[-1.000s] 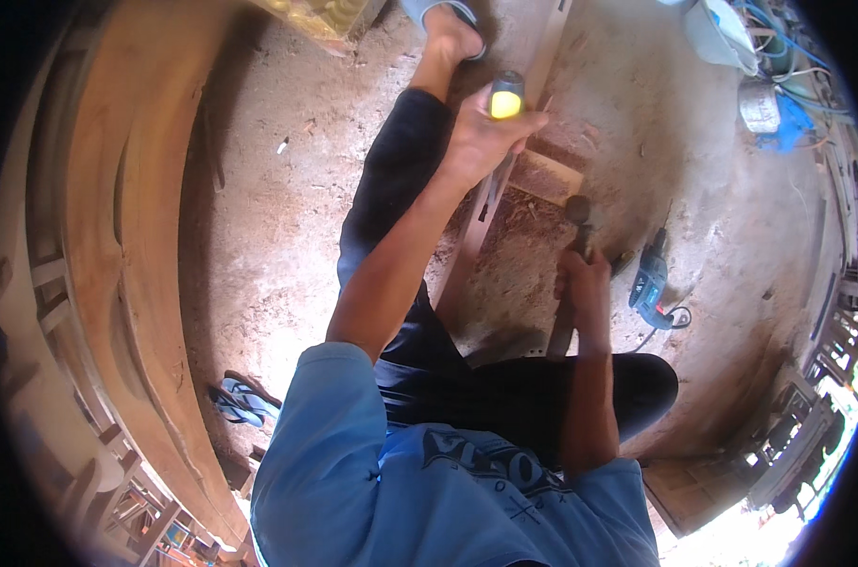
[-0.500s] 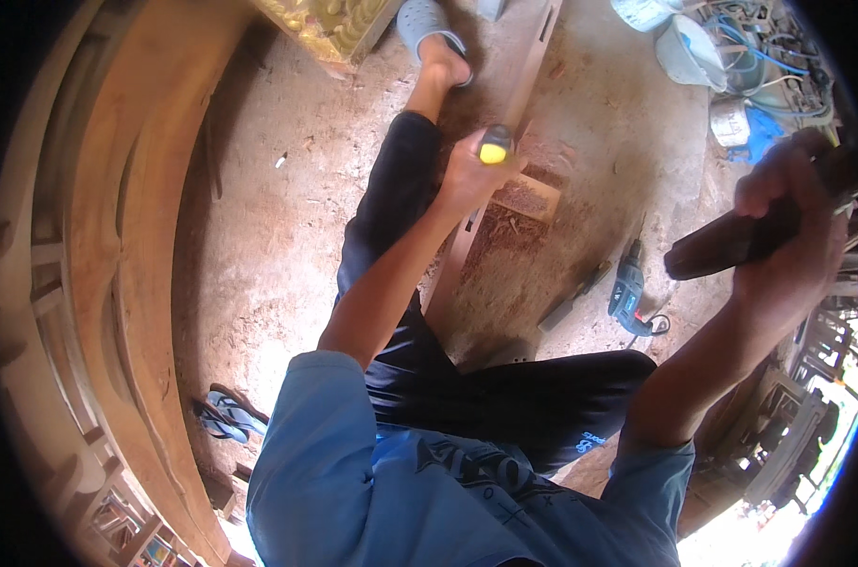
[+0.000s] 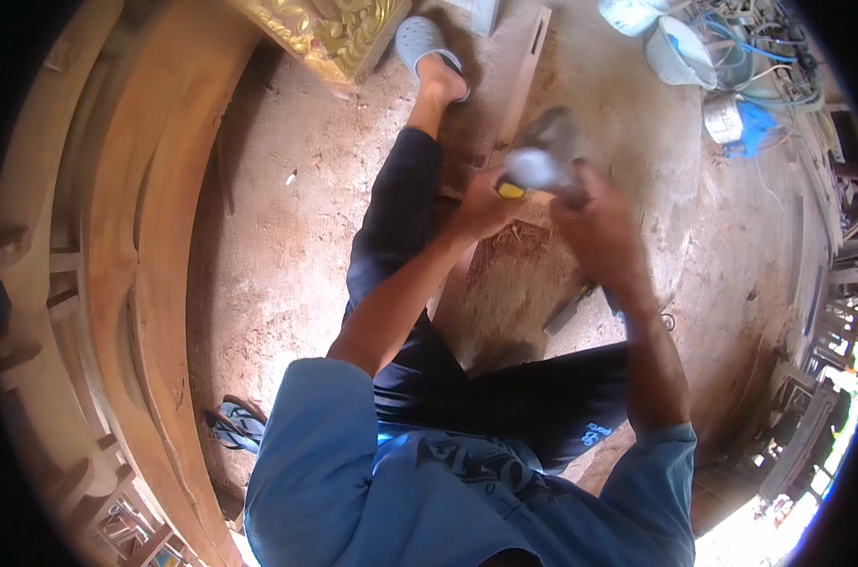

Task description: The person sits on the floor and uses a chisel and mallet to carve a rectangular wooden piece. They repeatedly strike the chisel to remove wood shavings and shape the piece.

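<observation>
My left hand (image 3: 485, 205) is closed round a yellow-and-black handle, seemingly a chisel (image 3: 511, 191), held upright over a long wooden board (image 3: 519, 94). The blade is hidden under the hand. In my right hand (image 3: 599, 231) is a dark mallet (image 3: 537, 171), smeared by motion, its pale end right at the top of the handle. Whether the two touch cannot be made out. A narrow slot shows near the board's far end, and wood shavings (image 3: 514, 241) lie beside the board, under and between my hands.
A power drill (image 3: 612, 301), mostly behind my right forearm, lies near a dark flat tool (image 3: 569, 312). Gold carved work (image 3: 325, 38) stands far left of my shod foot (image 3: 424, 45). Buckets (image 3: 679, 52) and cables fill the far right. Large timber (image 3: 155, 189) lines the left; sandals (image 3: 237, 422) lie near it.
My right hand has swung the mallet from the far right in to the chisel handle. My left hand stays on the chisel, shifted slightly right and nearer.
</observation>
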The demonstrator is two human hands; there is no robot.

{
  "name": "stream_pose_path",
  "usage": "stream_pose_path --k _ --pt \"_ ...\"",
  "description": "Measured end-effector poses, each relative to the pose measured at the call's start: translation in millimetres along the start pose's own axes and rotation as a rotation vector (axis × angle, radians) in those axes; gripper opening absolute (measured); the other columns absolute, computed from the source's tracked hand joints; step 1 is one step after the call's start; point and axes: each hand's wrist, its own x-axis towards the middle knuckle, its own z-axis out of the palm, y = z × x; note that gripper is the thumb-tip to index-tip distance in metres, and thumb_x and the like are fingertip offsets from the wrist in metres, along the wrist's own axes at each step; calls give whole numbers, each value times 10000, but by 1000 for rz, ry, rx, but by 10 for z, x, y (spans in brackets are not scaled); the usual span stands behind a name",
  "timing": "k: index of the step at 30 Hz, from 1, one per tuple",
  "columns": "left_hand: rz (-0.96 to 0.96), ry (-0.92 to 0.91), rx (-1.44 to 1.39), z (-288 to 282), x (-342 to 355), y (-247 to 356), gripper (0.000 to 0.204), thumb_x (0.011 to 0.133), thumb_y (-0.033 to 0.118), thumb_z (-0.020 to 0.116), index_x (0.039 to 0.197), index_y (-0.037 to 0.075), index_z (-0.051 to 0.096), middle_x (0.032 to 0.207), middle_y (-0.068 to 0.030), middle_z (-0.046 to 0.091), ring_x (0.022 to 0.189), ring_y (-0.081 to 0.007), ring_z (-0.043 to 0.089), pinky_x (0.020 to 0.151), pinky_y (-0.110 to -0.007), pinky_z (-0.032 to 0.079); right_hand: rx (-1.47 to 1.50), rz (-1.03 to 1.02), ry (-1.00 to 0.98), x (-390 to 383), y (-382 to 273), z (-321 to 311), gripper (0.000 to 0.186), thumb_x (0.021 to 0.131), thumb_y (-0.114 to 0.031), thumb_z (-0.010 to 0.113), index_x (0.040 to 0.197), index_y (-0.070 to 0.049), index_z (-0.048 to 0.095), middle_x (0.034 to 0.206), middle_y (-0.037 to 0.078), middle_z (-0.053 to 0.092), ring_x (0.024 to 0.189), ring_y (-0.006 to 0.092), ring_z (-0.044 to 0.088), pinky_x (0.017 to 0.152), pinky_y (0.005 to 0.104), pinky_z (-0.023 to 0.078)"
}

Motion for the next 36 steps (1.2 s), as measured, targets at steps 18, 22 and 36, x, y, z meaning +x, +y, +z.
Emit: stream_pose_path --k 18,22,36 --pt "-224 149 197 107 189 48 114 841 60 734 937 44 675 781 48 601 687 -26 531 584 -217 438 18 75 -61 89 628 150 262 829 -187 683 980 17 619 732 218 642 682 383 645 660 483 499" --pt "-112 172 128 82 488 -157 191 864 106 759 818 87 574 602 34 541 464 -44 479 405 -236 374 206 115 128 414 266 -825 221 898 -248 681 981 -55 614 649 4 566 516 153 534 511 338 443" --pt "123 164 104 52 565 -402 136 863 86 740 856 64 606 597 10 554 454 -63 487 411 -242 377 -231 -7 -8 558 1150 772 195 797 -175 656 730 -4 590 595 149 615 499 284 598 555 468 504"
